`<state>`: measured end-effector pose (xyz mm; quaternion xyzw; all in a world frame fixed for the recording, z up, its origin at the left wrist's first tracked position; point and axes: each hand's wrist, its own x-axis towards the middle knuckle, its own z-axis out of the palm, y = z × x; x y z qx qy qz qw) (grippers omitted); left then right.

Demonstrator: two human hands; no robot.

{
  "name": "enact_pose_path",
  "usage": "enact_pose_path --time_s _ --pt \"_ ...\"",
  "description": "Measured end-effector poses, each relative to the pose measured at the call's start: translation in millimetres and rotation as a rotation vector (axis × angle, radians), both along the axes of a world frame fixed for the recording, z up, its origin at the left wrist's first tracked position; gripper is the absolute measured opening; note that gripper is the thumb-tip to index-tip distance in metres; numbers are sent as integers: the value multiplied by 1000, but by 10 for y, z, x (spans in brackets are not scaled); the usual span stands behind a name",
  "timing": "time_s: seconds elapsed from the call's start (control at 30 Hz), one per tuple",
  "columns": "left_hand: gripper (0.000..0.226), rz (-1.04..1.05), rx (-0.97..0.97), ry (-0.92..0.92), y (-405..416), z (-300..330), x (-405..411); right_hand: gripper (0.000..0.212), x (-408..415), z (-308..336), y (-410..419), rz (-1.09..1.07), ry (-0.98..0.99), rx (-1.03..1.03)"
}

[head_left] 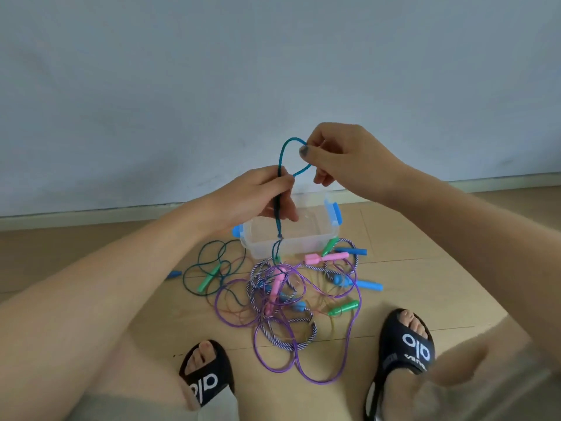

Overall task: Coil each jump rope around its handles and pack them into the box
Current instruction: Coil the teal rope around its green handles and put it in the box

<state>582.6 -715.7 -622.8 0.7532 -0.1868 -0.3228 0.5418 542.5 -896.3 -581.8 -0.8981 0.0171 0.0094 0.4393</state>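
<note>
The left hand (258, 196) is held up over the box (291, 235), fingers curled round a bundle of teal rope (283, 153) strands that run down through the fist. The handles are probably inside that grip as the core for the coil, though the fingers hide them and I cannot be sure. The right hand (343, 159) sits just beside and above it, thumb and fingers pinched on the same rope, so that a loop arches between the two hands. That looks like a wrap half laid: one hand anchors, the other carries the free length round. Below the left fist the rope hangs down in front of the box wall to the floor (425, 268), where its slack lies in loose rings near the box's left end.

The box stands open on the floor near the wall (273, 71), clear-sided with blue latches, and seems to hold nothing yet. The other ropes lie tangled in a pile (285, 299) just in front of it, between it and the person's feet: purple, striped, with pink, green and blue handles. None of those looks coiled, so the task is early.
</note>
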Motion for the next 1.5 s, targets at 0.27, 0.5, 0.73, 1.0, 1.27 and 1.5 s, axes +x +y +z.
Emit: enact_pose_path --time_s 0.27,0.5,0.73,1.0,1.27,1.5 --pt "31 -11 106 -247 -111 4 56 25 147 -17 -32 18 109 351" --pt "37 -86 250 -256 3 -25 142 15 293 -54 -240 -200 100 421" --pt "39 -89 346 -256 190 -58 166 26 358 -288 -981 -435 213 -73" --pt "36 -163 296 -373 -61 10 1 30 83 -230 74 259 106 5" --pt "38 -111 299 -263 146 15 80 27 205 -280 -63 250 -12 -159" --pt "37 -62 369 -259 287 -30 146 20 494 -279 -701 -17 22 -457"
